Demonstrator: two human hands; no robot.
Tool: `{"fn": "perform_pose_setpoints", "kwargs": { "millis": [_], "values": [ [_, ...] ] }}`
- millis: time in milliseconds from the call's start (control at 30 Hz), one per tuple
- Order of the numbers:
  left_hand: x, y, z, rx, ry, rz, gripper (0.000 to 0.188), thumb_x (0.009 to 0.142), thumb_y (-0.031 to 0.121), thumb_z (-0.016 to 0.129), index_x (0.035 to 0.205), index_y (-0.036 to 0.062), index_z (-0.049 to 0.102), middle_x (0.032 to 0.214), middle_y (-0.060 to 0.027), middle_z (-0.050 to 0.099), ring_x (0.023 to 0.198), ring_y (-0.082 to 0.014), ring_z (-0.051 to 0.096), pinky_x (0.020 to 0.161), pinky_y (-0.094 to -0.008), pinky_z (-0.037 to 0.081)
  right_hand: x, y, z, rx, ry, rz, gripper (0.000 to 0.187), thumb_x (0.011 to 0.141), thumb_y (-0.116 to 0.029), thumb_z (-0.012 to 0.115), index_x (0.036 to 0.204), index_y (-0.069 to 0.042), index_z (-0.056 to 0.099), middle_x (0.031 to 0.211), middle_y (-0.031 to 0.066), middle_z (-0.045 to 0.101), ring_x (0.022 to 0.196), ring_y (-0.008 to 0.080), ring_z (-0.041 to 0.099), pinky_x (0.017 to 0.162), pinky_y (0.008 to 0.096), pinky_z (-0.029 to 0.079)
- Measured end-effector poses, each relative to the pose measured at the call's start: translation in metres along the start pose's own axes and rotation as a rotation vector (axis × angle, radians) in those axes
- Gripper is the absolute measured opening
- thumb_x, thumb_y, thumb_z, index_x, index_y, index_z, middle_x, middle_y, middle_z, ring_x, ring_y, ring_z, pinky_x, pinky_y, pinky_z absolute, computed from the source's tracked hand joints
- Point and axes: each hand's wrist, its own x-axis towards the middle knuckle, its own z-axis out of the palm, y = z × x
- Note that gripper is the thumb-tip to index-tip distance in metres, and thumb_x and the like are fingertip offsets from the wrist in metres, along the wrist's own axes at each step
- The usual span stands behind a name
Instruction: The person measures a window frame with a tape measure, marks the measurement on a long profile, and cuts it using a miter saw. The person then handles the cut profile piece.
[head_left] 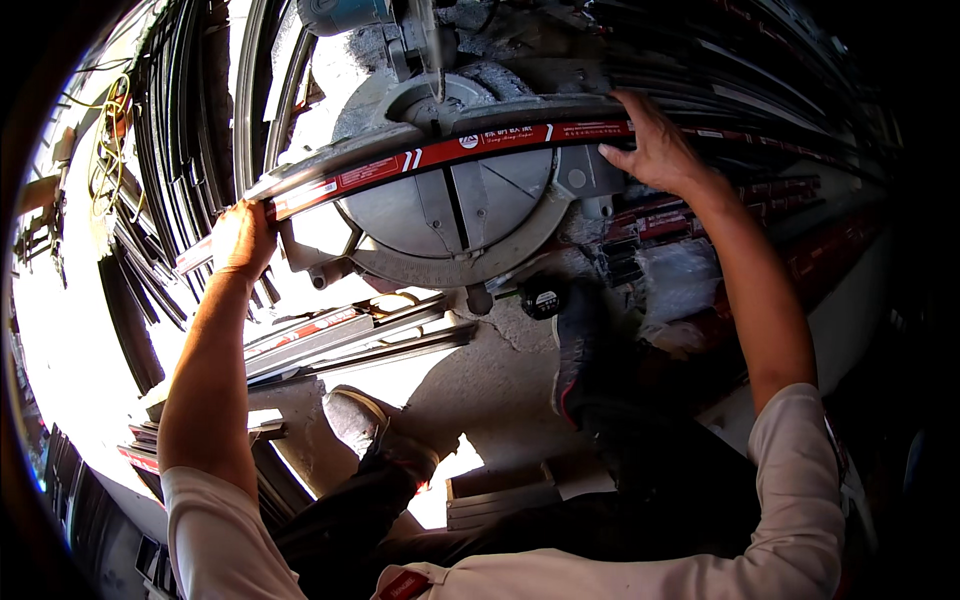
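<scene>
A long metal profile strip (440, 156) with red printed film lies across the round grey table of a miter saw (405, 215), along its fence. My left hand (243, 240) is closed around the strip beyond the left end of the saw base. My right hand (655, 145) grips it to the right of the table, fingers over the far side and thumb on the near side. The saw blade (430, 35) is above and behind the strip, near the middle. The strip's right end fades into shadow.
Dark profiles (185, 130) lie in bundles at the left, and more red-filmed ones (700, 215) at the right beside clear plastic wrapping (680, 280). Several cut lengths (360, 345) lie on the floor before the saw. A tape measure (543, 297) is near my right knee. Yellow cable (108, 150) hangs far left.
</scene>
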Motion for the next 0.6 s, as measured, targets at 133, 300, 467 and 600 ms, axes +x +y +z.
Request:
{"fn": "perform_pose_setpoints", "kwargs": {
  "millis": [133, 300, 467, 600],
  "values": [
    [0.001, 0.005, -0.003, -0.034, 0.001, -0.009, 0.021, 0.090, 0.020, 0.069, 0.097, -0.0004, 0.070, 0.090, -0.0225, 0.073, 0.086, -0.0389, 0.074, 0.083, -0.0480, 0.058, 0.002, 0.005, 0.008, 0.024, 0.063, -0.019, 0.071, 0.090, -0.030, 0.080, 0.147, -0.005, 0.046, 0.146, 0.0228, 0.054, 0.136, 0.0427, 0.053, 0.113, 0.0464, 0.045],
    [0.002, 0.004, -0.004, -0.022, -0.035, -0.010, 0.021, 0.090, 0.019, 0.069, 0.096, -0.0010, 0.070, 0.090, -0.0230, 0.073, 0.086, -0.0393, 0.074, 0.083, -0.0483, 0.058, 0.004, 0.015, 0.017, 0.018, 0.126, -0.063, 0.070, 0.090, -0.035, 0.081, 0.143, -0.004, 0.048, 0.136, 0.0244, 0.061, 0.126, 0.0442, 0.059, 0.105, 0.0483, 0.050],
    [0.000, 0.002, -0.005, -0.001, -0.015, 0.000, 0.021, 0.087, 0.018, 0.071, 0.097, -0.0007, 0.071, 0.090, -0.0223, 0.073, 0.088, -0.0388, 0.074, 0.085, -0.0475, 0.058, 0.002, 0.015, 0.022, 0.007, 0.173, -0.072, 0.069, 0.088, -0.036, 0.082, 0.141, -0.004, 0.050, 0.129, 0.0254, 0.063, 0.120, 0.0449, 0.062, 0.101, 0.0497, 0.051],
    [0.001, 0.007, -0.009, 0.010, -0.023, -0.018, 0.019, 0.085, 0.016, 0.072, 0.095, 0.0004, 0.073, 0.091, -0.0220, 0.073, 0.089, -0.0386, 0.073, 0.086, -0.0471, 0.058, 0.002, 0.015, 0.023, 0.018, 0.179, -0.063, 0.070, 0.087, -0.034, 0.084, 0.141, -0.005, 0.049, 0.127, 0.0256, 0.064, 0.118, 0.0455, 0.062, 0.099, 0.0498, 0.052]
  ]
}}
